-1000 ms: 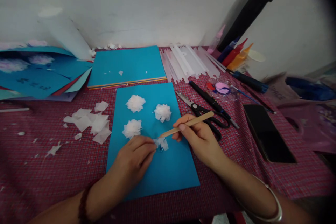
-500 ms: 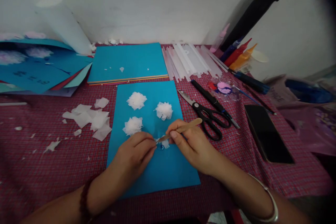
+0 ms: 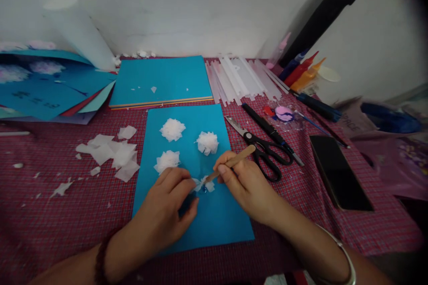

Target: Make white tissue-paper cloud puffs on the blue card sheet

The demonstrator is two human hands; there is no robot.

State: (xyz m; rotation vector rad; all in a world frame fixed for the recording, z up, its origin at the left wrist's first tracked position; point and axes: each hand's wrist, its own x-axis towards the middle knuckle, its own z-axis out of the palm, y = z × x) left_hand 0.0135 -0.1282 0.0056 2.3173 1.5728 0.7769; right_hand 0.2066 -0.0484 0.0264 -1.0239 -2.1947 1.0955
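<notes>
A blue paper sheet (image 3: 214, 218) lies on the red checked cloth in front of me, with three white tissue puffs (image 3: 172, 129) glued on its upper half. My left hand (image 3: 167, 209) pinches a small crumpled white tissue piece (image 3: 203, 184) against the sheet, fingers pressed together. My right hand (image 3: 245, 182) grips a wooden stick (image 3: 234, 161) like a pen, and the stick's tip presses into that tissue piece.
Loose white tissue squares (image 3: 113, 153) lie left of the sheet. Black scissors (image 3: 264, 149), a black pen, a phone (image 3: 337, 171), a paint palette (image 3: 283, 113) and glue bottles sit to the right. A coloured paper stack (image 3: 160, 82) and white strips lie behind, by the wall.
My right hand has moved closer to the tissue piece, sliding down the stick so its tip now presses into the tissue. My left hand stays pinched on the tissue.
</notes>
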